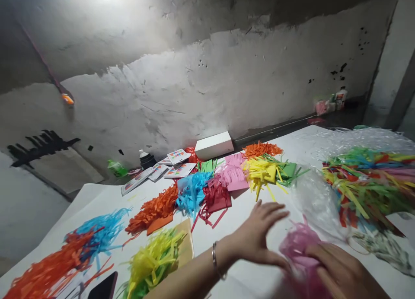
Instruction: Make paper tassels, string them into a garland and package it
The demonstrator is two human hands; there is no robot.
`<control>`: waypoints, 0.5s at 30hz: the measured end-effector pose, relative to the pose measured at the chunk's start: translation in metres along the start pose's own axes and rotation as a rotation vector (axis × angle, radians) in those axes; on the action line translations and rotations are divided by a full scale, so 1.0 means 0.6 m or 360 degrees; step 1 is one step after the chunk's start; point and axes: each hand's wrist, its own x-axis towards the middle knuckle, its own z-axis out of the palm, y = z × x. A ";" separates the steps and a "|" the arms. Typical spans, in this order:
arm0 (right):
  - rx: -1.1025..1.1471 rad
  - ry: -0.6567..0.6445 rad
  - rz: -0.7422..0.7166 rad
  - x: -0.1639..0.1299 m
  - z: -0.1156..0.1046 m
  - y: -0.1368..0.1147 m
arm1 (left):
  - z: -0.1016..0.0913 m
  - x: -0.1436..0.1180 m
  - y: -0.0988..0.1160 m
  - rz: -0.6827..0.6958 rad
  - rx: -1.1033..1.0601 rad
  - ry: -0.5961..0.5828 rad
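Note:
A bundle of pink fringed tissue paper (pixel 300 243) lies near the front of the white-covered table. My right hand (pixel 340 268) is closed on its right side, with the fingertips partly hidden in the paper. To the left of the bundle, my left hand (pixel 259 234) has its fingers spread, and the thumb reaches to the paper's edge; whether it touches is blurred. A metal bracelet (pixel 214 260) circles the left wrist. Beyond the hands lie a dark red fringed bundle (pixel 218 197), a blue one (pixel 193 189) and a yellow one (pixel 264 171).
Clear plastic bags (pixel 316 199) and a mixed-colour heap of fringes (pixel 369 182) fill the right side. Orange fringes (pixel 48 264) and a dark phone (pixel 103 286) lie at lower left. A white box (pixel 214 146) and printed packets (pixel 180 170) sit toward the wall.

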 end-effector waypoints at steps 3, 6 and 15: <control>-0.0020 -0.0064 -0.0068 0.043 -0.011 -0.050 | 0.042 -0.011 0.083 -0.0079 0.0283 -0.0009; -0.0020 -0.0180 -0.0043 0.049 -0.022 -0.084 | 0.068 -0.043 0.116 -0.0203 0.0685 0.0213; -0.0280 0.0040 -0.0364 -0.019 -0.041 -0.094 | 0.034 -0.153 0.206 -0.0560 0.0472 0.0126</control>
